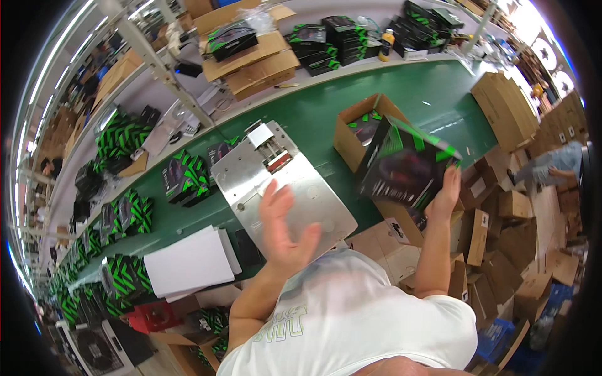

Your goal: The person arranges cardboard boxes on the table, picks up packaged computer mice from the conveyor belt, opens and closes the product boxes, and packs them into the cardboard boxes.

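You wear a white short-sleeved T-shirt [351, 313] with a pale green outlined print on the chest, forearms bare, no gloves.

A single head-worn fisheye view looks steeply down from above the person's own chest, whose white shirt [351, 313] fills the lower middle of the frame. It faces a green conveyor belt [439, 100] running from lower left to upper right, close enough that a steel plate fixture [282, 182] sits at the centre. Straight edges bow near the dark rim.
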`<state>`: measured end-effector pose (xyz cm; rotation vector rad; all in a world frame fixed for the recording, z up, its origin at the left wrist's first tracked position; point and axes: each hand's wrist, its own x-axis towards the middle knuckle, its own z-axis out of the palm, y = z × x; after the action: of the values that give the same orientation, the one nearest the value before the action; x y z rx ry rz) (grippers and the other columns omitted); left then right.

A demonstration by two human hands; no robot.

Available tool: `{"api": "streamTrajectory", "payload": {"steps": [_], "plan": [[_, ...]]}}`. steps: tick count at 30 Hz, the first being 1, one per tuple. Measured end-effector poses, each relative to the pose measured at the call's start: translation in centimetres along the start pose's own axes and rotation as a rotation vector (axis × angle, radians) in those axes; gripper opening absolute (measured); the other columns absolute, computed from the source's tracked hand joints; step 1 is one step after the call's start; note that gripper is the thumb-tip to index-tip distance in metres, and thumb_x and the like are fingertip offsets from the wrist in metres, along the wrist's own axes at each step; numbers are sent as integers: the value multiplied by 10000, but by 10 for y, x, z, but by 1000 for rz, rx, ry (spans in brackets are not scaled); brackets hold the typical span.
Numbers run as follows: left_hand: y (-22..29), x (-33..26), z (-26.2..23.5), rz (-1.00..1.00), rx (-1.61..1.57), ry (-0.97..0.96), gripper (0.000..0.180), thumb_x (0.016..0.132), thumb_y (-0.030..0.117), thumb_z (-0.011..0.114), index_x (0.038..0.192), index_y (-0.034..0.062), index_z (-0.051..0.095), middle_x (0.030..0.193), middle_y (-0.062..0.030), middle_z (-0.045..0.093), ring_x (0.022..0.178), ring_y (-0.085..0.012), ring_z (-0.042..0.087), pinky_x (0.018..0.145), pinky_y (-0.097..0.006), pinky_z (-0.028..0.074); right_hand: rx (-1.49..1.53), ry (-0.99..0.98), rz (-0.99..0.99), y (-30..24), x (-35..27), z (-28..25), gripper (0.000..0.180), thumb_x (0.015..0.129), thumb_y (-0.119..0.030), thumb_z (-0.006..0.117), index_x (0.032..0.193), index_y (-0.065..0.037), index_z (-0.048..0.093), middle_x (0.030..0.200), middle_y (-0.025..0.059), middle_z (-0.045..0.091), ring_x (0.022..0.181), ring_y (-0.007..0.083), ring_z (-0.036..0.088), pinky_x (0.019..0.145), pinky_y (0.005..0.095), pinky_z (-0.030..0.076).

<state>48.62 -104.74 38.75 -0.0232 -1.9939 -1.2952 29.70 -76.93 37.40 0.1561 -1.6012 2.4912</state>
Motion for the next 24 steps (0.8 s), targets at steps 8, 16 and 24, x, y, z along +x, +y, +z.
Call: {"api": "streamTrajectory", "payload": {"steps": [8,16,24], "plan": [[-58,-39,-69,-314,-229,500,305,900,34,564,1202,2,539,1415,-166,460,1147,-233,554,907,-336,486,-1359,-216,77,34,89,-40,440,915,-325,661,1292,-102,616,1318,195,587,1178,348,594,985,383,461],[-122,-47,-93,-375,-152,506,295,878,-59,571,1160,29,575,1286,-123,529,1090,-171,557,798,-241,472,-1678,-811,56,129,55,-100,470,915,-329,594,1326,-101,573,1385,199,519,1317,437,417,1102,468,352],[-292,-31,-127,-484,718,185,636,779,326,768,1272,20,510,1306,-218,517,1266,-388,440,1070,-460,366,-1227,-570,218,127,48,-109,432,978,-224,554,1334,20,525,1296,159,596,1263,291,500,1056,382,389]]}}
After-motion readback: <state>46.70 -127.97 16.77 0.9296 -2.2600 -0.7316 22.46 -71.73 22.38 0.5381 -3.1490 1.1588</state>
